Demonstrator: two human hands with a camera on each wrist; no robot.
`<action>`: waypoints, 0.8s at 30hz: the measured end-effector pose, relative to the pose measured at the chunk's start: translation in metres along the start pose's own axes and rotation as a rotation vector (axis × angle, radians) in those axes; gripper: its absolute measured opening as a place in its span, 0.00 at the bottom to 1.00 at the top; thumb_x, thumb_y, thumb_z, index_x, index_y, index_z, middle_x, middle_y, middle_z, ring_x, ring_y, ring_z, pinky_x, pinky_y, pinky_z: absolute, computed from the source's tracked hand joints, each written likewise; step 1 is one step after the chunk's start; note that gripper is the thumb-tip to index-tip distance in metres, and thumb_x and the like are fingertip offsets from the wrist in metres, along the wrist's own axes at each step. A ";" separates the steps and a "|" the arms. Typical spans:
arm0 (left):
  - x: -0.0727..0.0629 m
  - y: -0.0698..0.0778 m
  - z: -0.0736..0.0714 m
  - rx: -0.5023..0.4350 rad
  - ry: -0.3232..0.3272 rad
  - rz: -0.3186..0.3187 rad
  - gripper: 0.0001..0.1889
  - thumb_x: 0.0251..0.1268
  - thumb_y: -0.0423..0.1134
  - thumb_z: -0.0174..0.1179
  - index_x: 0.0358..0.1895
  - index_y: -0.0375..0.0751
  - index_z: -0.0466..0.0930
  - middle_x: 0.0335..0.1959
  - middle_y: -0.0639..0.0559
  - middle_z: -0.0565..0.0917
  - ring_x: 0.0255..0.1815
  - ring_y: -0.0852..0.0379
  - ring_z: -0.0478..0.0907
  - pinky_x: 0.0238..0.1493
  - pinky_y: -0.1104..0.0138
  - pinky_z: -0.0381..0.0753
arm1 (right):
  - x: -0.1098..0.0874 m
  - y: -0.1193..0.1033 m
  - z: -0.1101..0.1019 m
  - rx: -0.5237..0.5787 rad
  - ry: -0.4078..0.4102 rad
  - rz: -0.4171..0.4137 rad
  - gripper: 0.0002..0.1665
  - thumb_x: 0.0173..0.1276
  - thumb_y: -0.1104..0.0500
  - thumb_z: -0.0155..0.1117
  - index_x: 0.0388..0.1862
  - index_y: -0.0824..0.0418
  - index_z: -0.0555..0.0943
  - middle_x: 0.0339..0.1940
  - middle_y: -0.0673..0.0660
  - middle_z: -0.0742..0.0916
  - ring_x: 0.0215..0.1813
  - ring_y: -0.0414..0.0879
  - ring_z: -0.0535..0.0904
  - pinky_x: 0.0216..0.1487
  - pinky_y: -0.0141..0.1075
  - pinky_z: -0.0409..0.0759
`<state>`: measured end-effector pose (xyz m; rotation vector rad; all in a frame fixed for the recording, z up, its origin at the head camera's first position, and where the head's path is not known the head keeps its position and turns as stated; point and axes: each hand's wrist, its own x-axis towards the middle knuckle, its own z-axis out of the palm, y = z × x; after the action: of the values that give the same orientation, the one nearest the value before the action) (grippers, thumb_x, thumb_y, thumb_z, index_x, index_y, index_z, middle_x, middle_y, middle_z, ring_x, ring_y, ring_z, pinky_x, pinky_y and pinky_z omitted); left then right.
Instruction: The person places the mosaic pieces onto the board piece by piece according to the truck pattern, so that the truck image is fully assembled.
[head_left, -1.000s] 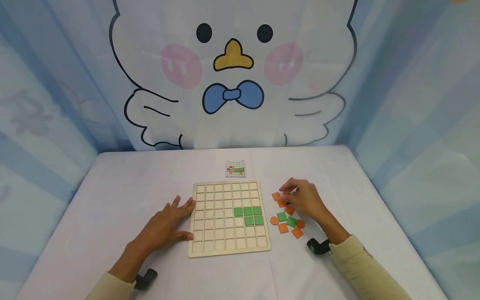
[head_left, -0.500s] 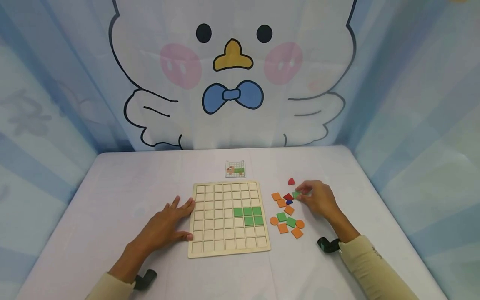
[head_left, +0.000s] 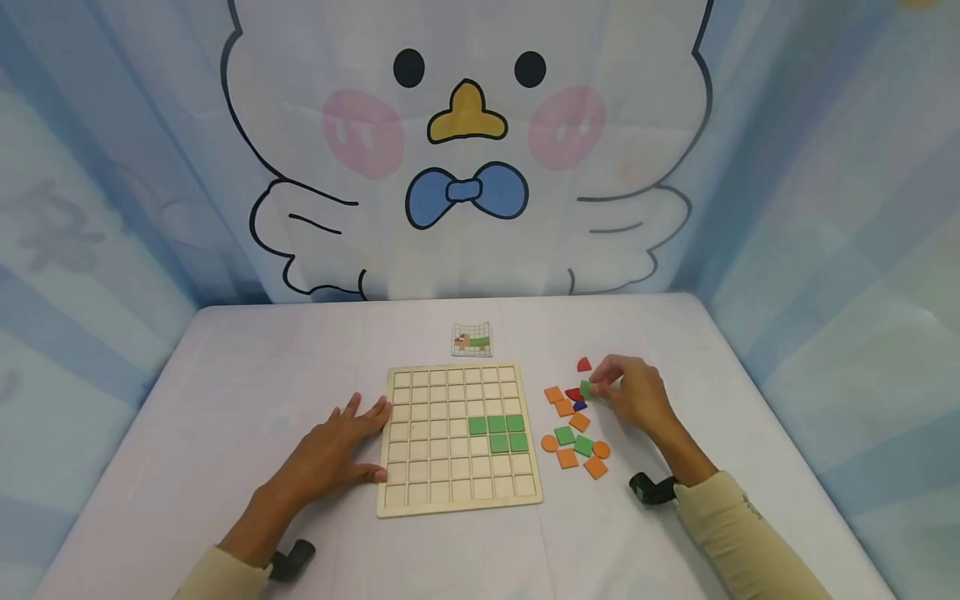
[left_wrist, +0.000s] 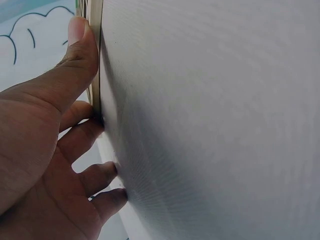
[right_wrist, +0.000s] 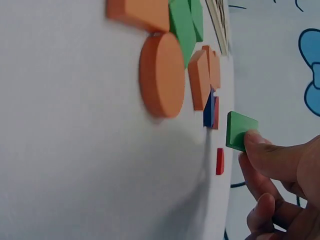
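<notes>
My right hand (head_left: 636, 392) pinches a green square tile (right_wrist: 240, 131) between thumb and fingers, raised over the loose pieces. Around it lie a red piece (head_left: 583, 365), a small blue piece (head_left: 580, 406) and several orange squares (head_left: 567, 458). Fingers of my left hand (head_left: 341, 442) are spread, with thumb and fingertips at the left edge of a wooden grid board (head_left: 438, 468). In the left wrist view the thumb lies along the board's side (left_wrist: 95, 60). Several green tiles (head_left: 497, 424) sit in cells at the board's right side.
Behind the board lies a small picture card (head_left: 471, 340) with a gridded pattern. Two loose green squares (head_left: 565, 435) and orange discs (head_left: 549, 443) lie right of the board on the white tablecloth (head_left: 300, 350). A printed curtain (head_left: 465, 250) hangs behind the table.
My right hand first reached into the pieces, then drew back right with a green tile showing in its fingers. It has since shifted slightly left. The left hand stays at the board.
</notes>
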<state>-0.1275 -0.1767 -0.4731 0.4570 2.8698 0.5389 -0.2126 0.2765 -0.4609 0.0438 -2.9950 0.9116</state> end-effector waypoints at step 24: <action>0.001 0.002 0.001 0.008 -0.010 -0.010 0.54 0.52 0.57 0.79 0.83 0.46 0.64 0.84 0.46 0.64 0.83 0.23 0.57 0.70 0.26 0.70 | -0.026 -0.108 0.062 0.184 -0.159 -0.152 0.10 0.66 0.56 0.81 0.32 0.46 0.85 0.28 0.43 0.87 0.31 0.45 0.73 0.33 0.35 0.68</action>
<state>-0.1278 -0.1743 -0.4734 0.4449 2.8637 0.5224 -0.1836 0.1530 -0.4527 0.3563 -2.9830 1.2155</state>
